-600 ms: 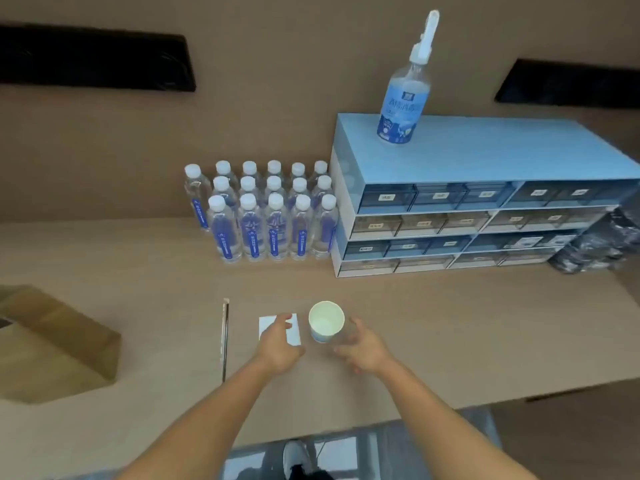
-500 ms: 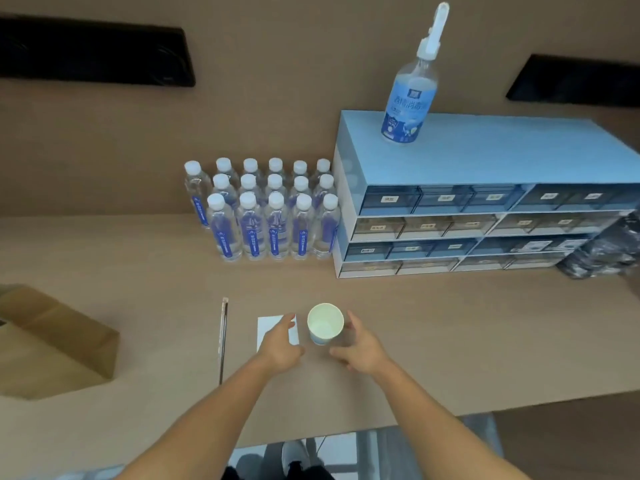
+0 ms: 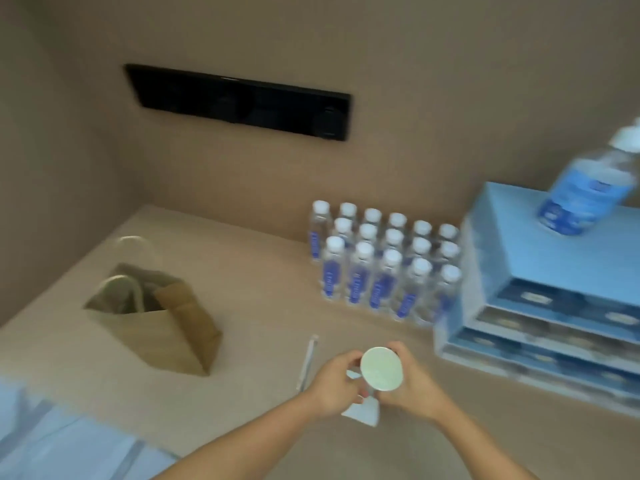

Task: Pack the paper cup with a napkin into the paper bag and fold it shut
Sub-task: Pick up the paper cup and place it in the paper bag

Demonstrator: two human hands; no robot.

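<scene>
A: Can you read any brand on those water bottles (image 3: 377, 268)?

B: No. Each has a blue label with pale vertical marks, but the frame is blurred and no letter comes clear. The same goes for the big spray bottle (image 3: 585, 192) on top of the blue drawer cabinet (image 3: 540, 271): blue label, white top, writing unreadable. The drawer fronts carry small pale tags, also illegible.

A: How many bottles?

B: I count about seventeen white caps, in three rows just left of the cabinet. One spray bottle, one cabinet.

A: And the paper cup (image 3: 382, 368)?

B: One, held in front of the cabinet's near left corner, mouth toward the camera. The right hand (image 3: 412, 386) has its fingers curled around the cup's side. The left hand (image 3: 337, 382) is touching its other side, fingers bent in, and one white napkin (image 3: 362, 412) hangs below between the hands. Whether the left fingers pinch the napkin or the cup, I cannot tell.

A: The bag?

B: One brown paper bag (image 3: 162, 323), standing open with its handles up, well to the left of the cabinet on the table (image 3: 242, 289). A thin wrapped straw (image 3: 307, 362) lies between bag and hands.
</scene>
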